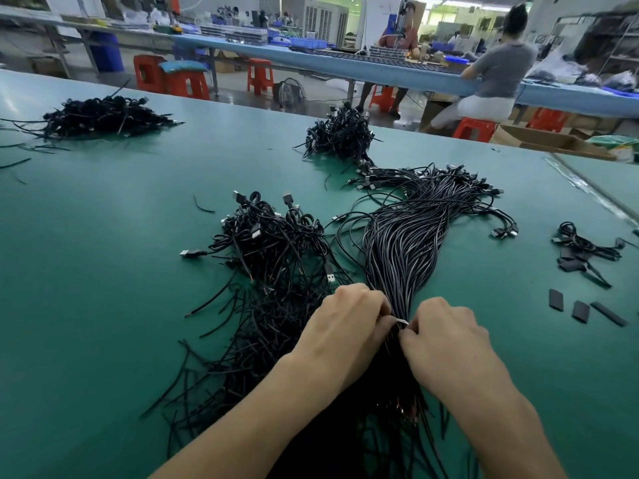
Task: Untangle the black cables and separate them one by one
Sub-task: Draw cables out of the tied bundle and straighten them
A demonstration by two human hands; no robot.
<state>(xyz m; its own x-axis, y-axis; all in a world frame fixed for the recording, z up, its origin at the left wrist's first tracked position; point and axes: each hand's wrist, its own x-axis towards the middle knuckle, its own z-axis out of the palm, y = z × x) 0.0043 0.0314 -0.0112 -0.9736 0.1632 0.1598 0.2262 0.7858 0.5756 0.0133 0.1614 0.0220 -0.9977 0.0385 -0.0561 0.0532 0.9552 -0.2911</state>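
I see left hand point(345, 326) fingers curled on cable bundle point(404, 243) | right hand point(446, 340) fingers pinching its white tie point(401, 321) | loose cable pile point(276, 257) just left, on green worktop point(103, 271)

Left hand point(345, 326) and right hand point(446, 337) pinching pale tie point(401, 321) on black cable bundle point(401, 250), tangled pile point(276, 243) beside it

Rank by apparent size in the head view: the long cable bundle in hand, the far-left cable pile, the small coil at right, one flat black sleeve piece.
1. Long cable bundle.
2. Far-left cable pile, though it lies farther off, so its true size is unsure.
3. Small coil.
4. Sleeve piece.
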